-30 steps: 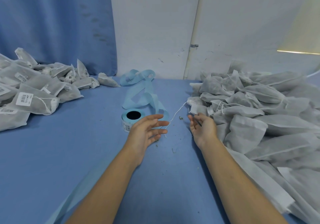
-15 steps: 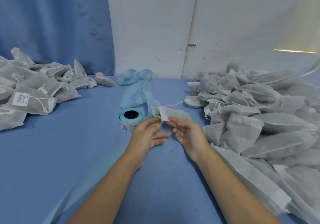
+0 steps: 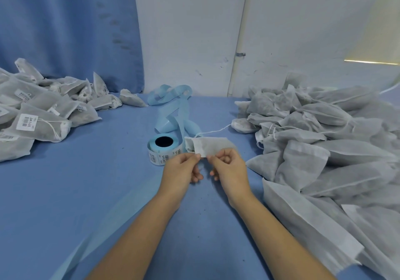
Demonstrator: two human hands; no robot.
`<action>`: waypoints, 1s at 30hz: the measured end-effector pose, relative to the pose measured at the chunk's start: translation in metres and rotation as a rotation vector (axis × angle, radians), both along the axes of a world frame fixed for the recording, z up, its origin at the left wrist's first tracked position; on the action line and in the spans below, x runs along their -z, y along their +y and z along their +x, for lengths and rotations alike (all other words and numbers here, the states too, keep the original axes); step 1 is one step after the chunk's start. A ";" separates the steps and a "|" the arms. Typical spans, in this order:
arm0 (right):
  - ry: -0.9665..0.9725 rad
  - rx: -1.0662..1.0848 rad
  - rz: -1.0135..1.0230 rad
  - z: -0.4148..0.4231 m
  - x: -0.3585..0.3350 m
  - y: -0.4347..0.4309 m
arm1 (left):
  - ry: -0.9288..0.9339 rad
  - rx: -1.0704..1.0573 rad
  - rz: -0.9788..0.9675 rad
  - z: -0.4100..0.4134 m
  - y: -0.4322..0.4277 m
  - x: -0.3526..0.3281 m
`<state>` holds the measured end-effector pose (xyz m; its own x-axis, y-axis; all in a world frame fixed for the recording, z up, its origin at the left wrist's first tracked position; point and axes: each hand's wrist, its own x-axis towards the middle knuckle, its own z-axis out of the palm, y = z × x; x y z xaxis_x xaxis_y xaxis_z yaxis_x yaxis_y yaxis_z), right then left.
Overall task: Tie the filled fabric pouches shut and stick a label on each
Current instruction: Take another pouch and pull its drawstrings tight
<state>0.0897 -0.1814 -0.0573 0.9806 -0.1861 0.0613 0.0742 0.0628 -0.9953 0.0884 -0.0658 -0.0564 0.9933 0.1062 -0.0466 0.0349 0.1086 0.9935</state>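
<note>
Pinching the near edge of a small white pouch (image 3: pixel 211 146), both hands meet near the middle of the scene. The left hand (image 3: pixel 180 169) nips the fabric between thumb and forefinger. The right hand (image 3: pixel 229 167) does the same just beside it, and the other fingers of each hand curl loosely underneath. Whether the pouch rests on the surface or is lifted off it cannot be told. A thin white string (image 3: pixel 216 131) runs from the pouch's far edge to the right, toward the big heap.

The table (image 3: pixel 86 182) is covered in blue cloth, with a few dark specks around the hands. Just left of the pouch a label roll (image 3: pixel 162 147) stands on end, its dark core facing up and barcodes showing on its outer wrap. A pale blue backing ribbon (image 3: pixel 173 106) trails from the roll toward the far wall in loose loops.

A large heap of grey-white pouches (image 3: pixel 324 141) fills the right side from the far wall to the near corner, with several strings hanging loose. On the left lies a smaller pile of labelled pouches (image 3: pixel 39 117), with white barcode stickers showing on several.

Behind the table a blue curtain (image 3: pixel 65 31) hangs at far left. Beside it is a scuffed white wall (image 3: pixel 188 31), where a metal clip holds an upright white pipe (image 3: pixel 241 31). A pale yellow panel (image 3: pixel 378 31) fills the upper right corner.
</note>
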 end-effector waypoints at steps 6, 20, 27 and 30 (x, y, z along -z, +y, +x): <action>-0.005 -0.054 -0.110 -0.007 0.001 0.005 | -0.033 0.034 -0.201 -0.003 0.005 0.001; 0.121 -0.308 0.084 -0.006 -0.011 0.000 | -0.142 0.159 -0.065 -0.007 0.003 0.002; 0.174 -0.371 0.124 -0.004 -0.012 -0.006 | -0.131 0.180 -0.053 -0.008 0.002 0.001; 0.251 -0.295 0.295 0.001 -0.012 -0.008 | -0.075 0.179 -0.035 -0.008 0.001 0.000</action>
